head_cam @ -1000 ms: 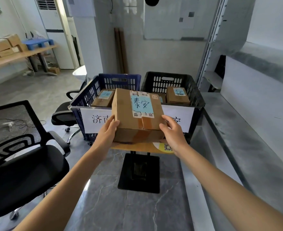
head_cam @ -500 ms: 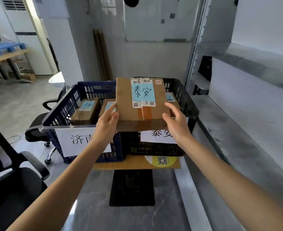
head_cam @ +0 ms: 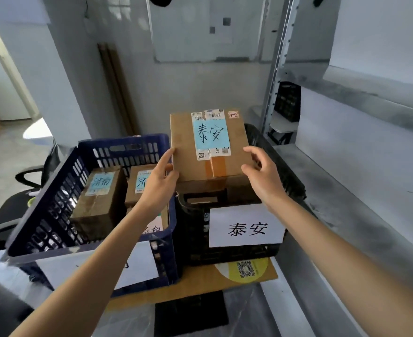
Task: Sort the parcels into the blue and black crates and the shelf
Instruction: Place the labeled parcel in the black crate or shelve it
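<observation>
Poking up out of the black plastic crate (head_cam: 293,181) is a brown cardboard parcel with a light blue paper label (head_cam: 210,147). The crate's front wall hides its bottom, so you cannot tell what it sits on. The left hand (head_cam: 158,183) has straight fingers. One finger lies along the parcel's left edge, and the hand is not wrapped round it. The right hand (head_cam: 264,176) is loose by the parcel's right front corner and holds nothing. You cannot tell if it touches.

A white paper sign (head_cam: 247,227) hangs on the black crate's front wall. Just beside its left wall stands the dark blue plastic crate (head_cam: 54,203). Inside lies a smaller brown parcel (head_cam: 98,198), and the left hand partly hides a second brown parcel (head_cam: 137,188). Both crates stand on a flat brown cardboard sheet (head_cam: 195,280). The grey metal shelf (head_cam: 346,203) on the right is cut off.
</observation>
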